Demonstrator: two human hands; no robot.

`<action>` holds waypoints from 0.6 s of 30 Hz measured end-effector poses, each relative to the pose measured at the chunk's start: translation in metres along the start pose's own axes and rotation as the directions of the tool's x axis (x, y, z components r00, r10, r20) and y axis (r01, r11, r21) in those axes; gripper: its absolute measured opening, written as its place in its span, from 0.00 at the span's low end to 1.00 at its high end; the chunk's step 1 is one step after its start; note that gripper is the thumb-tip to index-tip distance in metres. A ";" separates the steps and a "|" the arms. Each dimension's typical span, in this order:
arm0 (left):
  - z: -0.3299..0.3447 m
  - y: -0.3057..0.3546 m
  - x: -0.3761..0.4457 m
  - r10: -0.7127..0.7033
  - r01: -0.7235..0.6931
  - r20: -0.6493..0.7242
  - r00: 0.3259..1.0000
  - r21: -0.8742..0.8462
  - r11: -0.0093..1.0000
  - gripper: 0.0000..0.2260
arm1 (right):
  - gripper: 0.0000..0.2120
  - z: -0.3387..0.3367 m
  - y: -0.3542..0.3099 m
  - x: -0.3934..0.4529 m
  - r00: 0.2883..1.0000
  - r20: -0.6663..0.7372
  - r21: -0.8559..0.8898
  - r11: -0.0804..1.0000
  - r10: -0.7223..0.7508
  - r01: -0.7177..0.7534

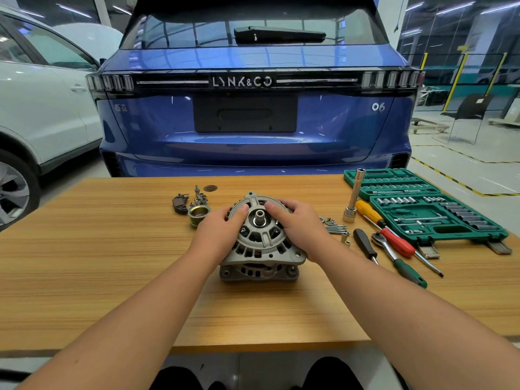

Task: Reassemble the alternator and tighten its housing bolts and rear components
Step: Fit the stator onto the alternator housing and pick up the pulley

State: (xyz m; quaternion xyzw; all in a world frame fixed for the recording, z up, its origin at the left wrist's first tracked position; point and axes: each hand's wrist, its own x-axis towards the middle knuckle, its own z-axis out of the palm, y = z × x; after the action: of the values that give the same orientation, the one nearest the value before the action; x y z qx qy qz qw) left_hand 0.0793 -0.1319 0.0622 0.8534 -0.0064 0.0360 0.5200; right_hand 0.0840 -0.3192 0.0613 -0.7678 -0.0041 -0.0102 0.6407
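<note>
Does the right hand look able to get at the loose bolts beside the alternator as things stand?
Probably yes. The bolts lie bare on the table just right of the right hand, nothing over them; it must first let go of the alternator.

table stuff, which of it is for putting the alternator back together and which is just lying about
For the job: alternator, held by left hand and right hand; pulley; long bolts; ratchet; socket set.

Lying about: blue car, white car.
</note>
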 end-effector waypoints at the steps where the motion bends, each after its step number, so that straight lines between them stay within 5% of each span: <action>1: -0.001 0.002 0.001 0.008 -0.008 -0.001 1.000 0.055 0.998 0.25 | 0.23 0.001 0.000 -0.001 1.000 -0.020 -0.038 0.999 -0.016 0.015; 7: -0.003 0.007 0.001 -0.012 0.010 0.024 1.000 0.108 0.994 0.23 | 0.28 0.005 -0.001 0.000 0.990 -0.100 -0.323 0.945 -0.096 0.059; 18: 0.000 0.002 0.005 -0.062 0.066 0.038 0.997 -0.137 0.988 0.15 | 0.38 0.001 -0.009 0.005 0.988 -0.101 -0.253 0.957 0.120 -0.142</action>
State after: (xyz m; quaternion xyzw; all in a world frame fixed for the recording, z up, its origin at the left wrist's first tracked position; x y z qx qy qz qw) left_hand 0.0847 -0.1331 0.0643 0.8155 0.0097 0.0043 0.5786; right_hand 0.0889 -0.3166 0.0697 -0.8424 0.0753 -0.0008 0.5336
